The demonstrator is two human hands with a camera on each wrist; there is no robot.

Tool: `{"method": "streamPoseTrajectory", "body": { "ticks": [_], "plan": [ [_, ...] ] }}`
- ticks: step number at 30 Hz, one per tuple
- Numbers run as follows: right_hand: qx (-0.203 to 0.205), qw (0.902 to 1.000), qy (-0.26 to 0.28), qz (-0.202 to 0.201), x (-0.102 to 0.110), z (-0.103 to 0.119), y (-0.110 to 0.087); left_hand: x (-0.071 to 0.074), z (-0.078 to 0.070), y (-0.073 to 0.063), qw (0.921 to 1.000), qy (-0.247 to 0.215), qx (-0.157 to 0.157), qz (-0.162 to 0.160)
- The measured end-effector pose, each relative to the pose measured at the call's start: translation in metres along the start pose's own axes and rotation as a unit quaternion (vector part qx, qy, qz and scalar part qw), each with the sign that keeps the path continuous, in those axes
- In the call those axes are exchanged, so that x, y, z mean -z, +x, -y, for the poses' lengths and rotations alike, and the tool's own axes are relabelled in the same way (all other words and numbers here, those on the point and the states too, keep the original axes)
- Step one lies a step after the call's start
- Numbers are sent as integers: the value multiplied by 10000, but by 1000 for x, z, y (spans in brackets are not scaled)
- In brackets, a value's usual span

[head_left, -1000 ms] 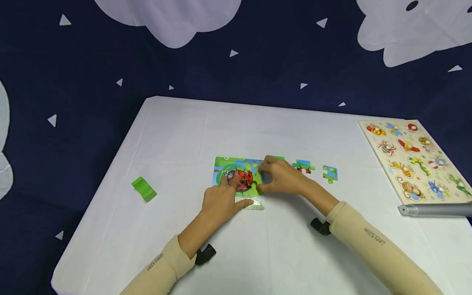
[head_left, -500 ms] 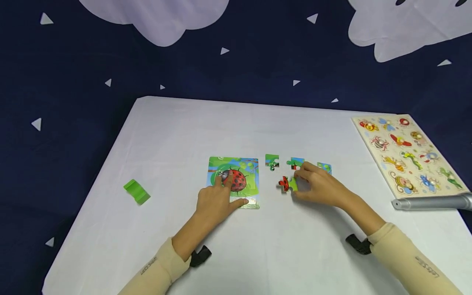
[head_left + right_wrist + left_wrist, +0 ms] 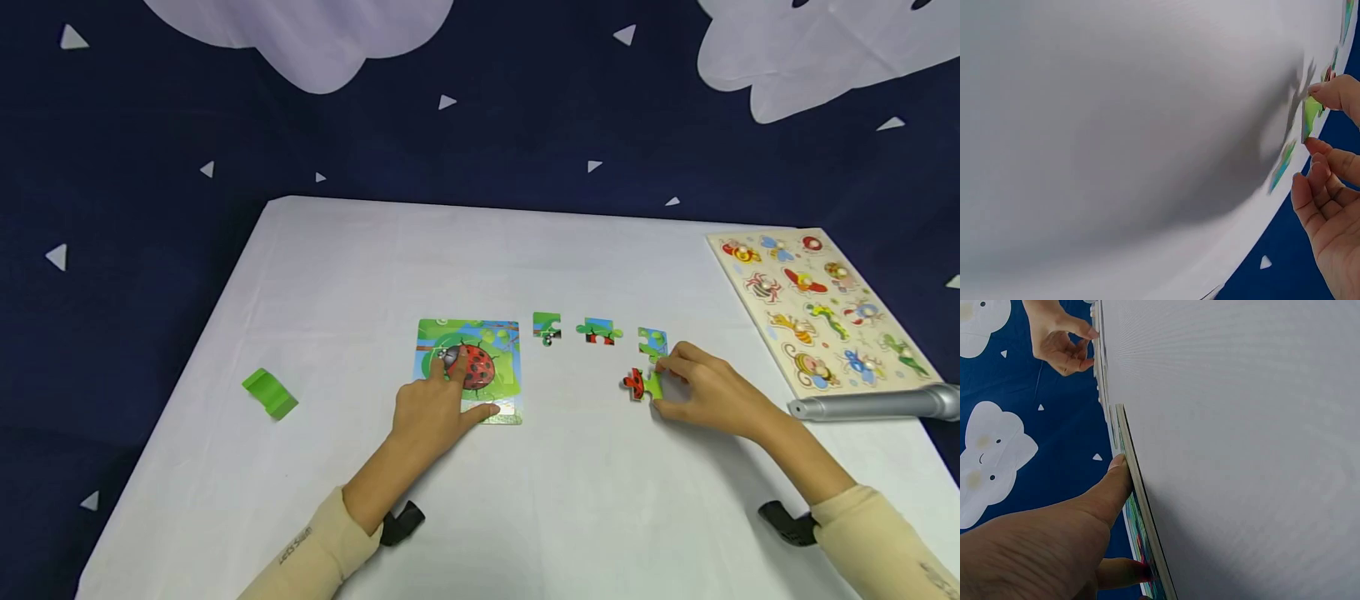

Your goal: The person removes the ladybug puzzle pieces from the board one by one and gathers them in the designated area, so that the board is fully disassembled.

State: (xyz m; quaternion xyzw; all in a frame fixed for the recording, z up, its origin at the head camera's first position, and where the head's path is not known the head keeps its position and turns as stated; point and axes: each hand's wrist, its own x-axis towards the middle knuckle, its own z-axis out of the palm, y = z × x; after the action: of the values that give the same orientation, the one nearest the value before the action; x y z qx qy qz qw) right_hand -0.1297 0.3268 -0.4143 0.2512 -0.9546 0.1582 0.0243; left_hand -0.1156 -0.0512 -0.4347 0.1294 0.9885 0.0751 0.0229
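Note:
A square ladybug puzzle board (image 3: 506, 333) lies mid-table in the head view. My left hand (image 3: 431, 417) rests on its lower left part, index and middle fingers straight on the picture and thumb along the lower edge. Right of the board, my right hand (image 3: 705, 387) pinches a red and green puzzle piece (image 3: 641, 384) between thumb and fingertips. In the right wrist view that piece (image 3: 1311, 115) stands tilted just over the white cloth. Three other puzzle pieces lie in a row behind it: a left one (image 3: 547, 326), a middle one (image 3: 599, 330) and a right one (image 3: 652, 341).
A wooden peg board of insects (image 3: 757, 317) lies at the far right, with a grey tube (image 3: 862, 404) along its near edge. A curled green strip (image 3: 270, 393) sits on the left of the white table (image 3: 360, 267). A dark blue cloth (image 3: 525, 125) hangs behind.
My right hand has lifted the red and green piece away from the ladybug board and carried it right. My left hand stays on the board. The head view has shifted slightly.

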Motion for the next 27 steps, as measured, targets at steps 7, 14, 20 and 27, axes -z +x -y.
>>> {"method": "streamPoseTrajectory", "body": {
  "ticks": [7,14,20,27],
  "plan": [
    [-187,9996,-122,162,1,-11,-7,0,0,0,9999,59,-55,-103],
    [-320,9983,-67,481,6,-15,-7,-1,0,0,9997,179,-90,-170],
    [-323,9974,33,647,8,-12,-1,0,0,0,9999,107,-20,-106],
    [-259,9964,202,779,4,12,13,3,5,-3,9999,-78,24,-65]
  ]
}}
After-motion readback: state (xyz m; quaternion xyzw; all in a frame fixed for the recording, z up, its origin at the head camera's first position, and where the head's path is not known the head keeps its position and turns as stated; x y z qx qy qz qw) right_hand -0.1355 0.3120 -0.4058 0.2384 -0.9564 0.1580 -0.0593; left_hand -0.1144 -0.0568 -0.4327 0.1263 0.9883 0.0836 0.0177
